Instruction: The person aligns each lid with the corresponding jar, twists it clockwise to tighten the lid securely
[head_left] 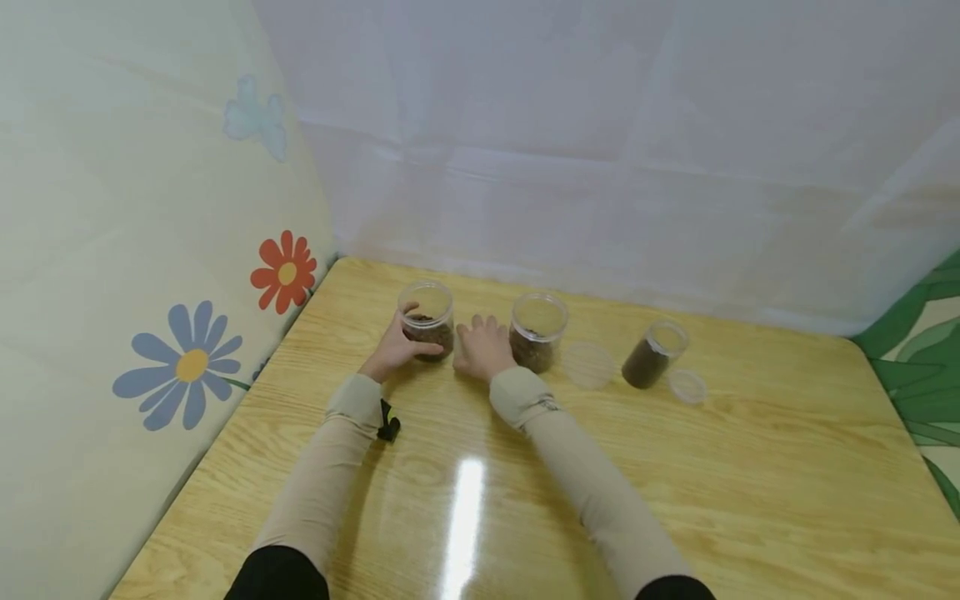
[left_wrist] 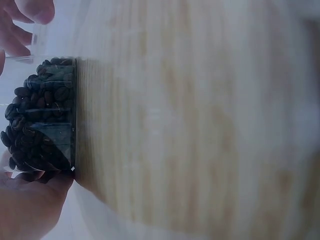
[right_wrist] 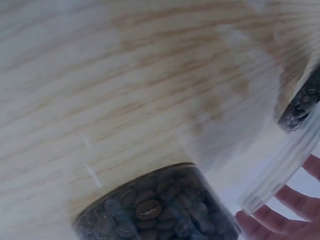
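Note:
My left hand grips a clear jar with dark coffee beans in its lower part, thumb across the front and fingers round the far left side. The jar stands uncapped on the table; in the left wrist view its coffee beans show closely. Between this jar and a second open jar of coffee beans is my right hand. In the right wrist view, the right fingers hold a clear round lid by its edge. From the head, that lid is hidden by the hand.
A large clear lid lies flat right of the second jar. Beyond it stands a narrower open jar of dark contents, with a small lid beside it. A white cloth wall borders the wooden table at the back.

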